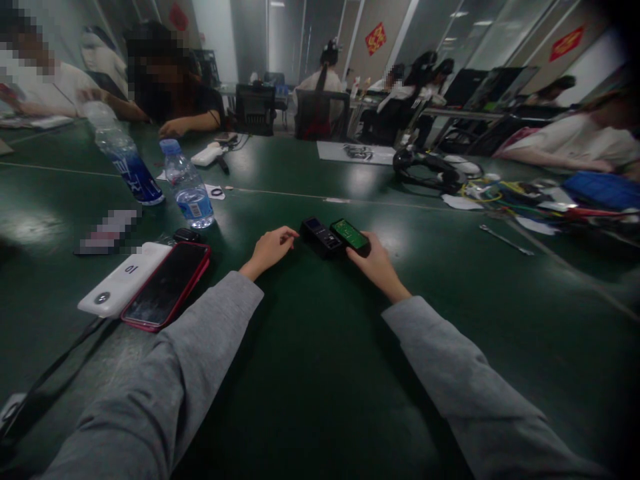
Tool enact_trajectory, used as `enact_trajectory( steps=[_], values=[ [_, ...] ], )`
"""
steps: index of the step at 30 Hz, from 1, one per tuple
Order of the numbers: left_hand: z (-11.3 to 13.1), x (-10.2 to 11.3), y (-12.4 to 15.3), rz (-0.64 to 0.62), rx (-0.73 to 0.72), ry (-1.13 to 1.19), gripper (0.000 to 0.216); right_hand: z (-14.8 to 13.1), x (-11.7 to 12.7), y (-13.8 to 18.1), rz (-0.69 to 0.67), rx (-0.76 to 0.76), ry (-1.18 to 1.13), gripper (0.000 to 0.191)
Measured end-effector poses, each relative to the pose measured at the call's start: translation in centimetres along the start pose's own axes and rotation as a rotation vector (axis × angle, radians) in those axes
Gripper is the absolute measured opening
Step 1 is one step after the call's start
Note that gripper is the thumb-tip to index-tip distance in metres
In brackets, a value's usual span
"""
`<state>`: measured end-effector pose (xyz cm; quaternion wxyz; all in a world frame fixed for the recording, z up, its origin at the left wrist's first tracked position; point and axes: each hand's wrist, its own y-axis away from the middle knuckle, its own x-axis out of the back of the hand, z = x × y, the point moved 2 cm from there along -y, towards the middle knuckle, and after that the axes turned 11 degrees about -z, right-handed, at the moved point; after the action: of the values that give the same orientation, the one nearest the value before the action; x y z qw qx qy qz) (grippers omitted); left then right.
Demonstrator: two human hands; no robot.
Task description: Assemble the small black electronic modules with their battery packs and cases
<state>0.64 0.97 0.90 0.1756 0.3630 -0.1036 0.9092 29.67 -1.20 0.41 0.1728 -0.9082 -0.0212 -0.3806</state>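
My right hand (pixel 374 261) grips a black housing with a green circuit board (pixel 351 235) showing in it, thumb along the near side and fingers round the right edge. Directly left of it a black boxy device (pixel 320 237) with a small screen and buttons lies on the green table (pixel 310 373); the two parts are close together, and whether they touch I cannot tell. My left hand (pixel 273 250) rests just left of the black device, its fingers loosely bent and apart, holding nothing. Its fingertips come near the device's left end.
At left lie a red-cased phone (pixel 167 287), a white power bank (pixel 125 280) with a cable, and two water bottles (pixel 193 193). Right holds a wrench (pixel 506 240), a headset (pixel 427 170) and tangled wires (pixel 493 193). People sit around the table and behind it.
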Motion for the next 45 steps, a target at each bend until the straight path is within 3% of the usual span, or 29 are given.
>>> enact_trajectory(
  steps=[9, 45],
  values=[
    [0.12, 0.06, 0.06, 0.001, -0.011, -0.037, 0.025, -0.73, 0.25, 0.08, 0.027, 0.130, 0.055, 0.047],
    [0.50, 0.07, 0.17, -0.005, 0.000, -0.104, 0.024, -0.79, 0.07, 0.01, -0.029, 0.063, -0.010, 0.056]
  ],
)
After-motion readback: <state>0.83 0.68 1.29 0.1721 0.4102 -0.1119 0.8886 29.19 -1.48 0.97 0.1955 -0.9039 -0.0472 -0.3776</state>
